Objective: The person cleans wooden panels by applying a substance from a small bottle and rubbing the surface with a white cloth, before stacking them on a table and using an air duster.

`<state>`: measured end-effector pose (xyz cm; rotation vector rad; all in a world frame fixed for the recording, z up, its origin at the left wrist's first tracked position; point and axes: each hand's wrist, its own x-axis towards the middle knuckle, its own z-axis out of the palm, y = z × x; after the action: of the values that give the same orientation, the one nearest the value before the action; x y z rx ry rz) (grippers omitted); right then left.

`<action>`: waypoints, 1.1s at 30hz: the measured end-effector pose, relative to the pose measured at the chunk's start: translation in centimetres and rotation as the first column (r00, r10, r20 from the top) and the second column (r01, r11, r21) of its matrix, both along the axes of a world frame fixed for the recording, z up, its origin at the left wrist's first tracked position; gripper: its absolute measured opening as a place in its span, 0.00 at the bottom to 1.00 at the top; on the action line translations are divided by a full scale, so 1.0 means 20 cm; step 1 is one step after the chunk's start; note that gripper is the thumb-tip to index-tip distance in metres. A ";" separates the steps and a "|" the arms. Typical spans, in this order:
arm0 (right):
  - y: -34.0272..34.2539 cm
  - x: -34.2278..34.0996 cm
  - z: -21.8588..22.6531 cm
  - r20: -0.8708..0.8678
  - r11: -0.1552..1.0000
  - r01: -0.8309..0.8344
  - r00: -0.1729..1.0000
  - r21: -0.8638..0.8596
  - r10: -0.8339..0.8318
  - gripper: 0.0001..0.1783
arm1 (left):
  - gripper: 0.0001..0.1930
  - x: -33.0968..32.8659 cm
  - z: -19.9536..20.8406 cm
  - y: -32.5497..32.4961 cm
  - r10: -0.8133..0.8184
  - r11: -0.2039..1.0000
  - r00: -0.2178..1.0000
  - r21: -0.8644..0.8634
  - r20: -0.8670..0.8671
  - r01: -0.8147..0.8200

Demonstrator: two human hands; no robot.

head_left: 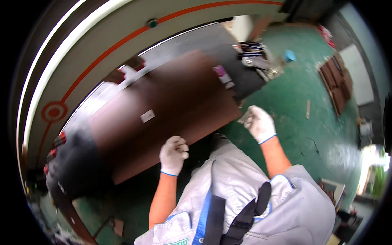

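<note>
A large brown board (183, 110) lies across a dark machine table in front of me, with a small white label (148, 116) on its face. My left hand (173, 155), in a white glove, hovers by the board's near edge; its fingers are curled in and nothing shows between them. To the right, beyond the board's near right corner, is my right hand (261, 124), also gloved. Its fingers pinch a small pale piece of paper (244, 117), partly hidden by the glove.
A purple-and-white packet (222, 76) lies at the board's right end. Tools and odds and ends (255, 57) are heaped on the table's far right corner. Brown panels (337, 83) rest on the green floor at right, and a long machine beam (110, 49) with a red stripe spans the far side.
</note>
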<state>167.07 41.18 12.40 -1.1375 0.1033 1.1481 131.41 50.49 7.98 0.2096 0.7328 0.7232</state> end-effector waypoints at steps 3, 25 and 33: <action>-0.13 0.03 -0.06 0.026 0.997 -0.022 0.999 -0.075 0.024 0.07 | 0.12 0.04 -0.17 0.17 0.048 0.997 0.962 -0.042 -0.270 -0.062; 0.04 1.59 -0.33 0.319 0.934 -0.308 0.880 -0.183 0.353 0.09 | 0.17 2.14 0.07 0.02 -0.211 0.951 0.848 0.097 -0.486 0.293; 0.65 2.53 -0.73 0.887 0.821 -0.361 -0.038 -0.442 0.461 0.22 | 0.16 2.46 -0.01 0.11 -0.095 0.520 0.651 0.520 -0.753 0.677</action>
<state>217.57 54.22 -2.15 -1.9014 -1.4398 0.5845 180.59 52.61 7.84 1.5004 0.9321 0.4236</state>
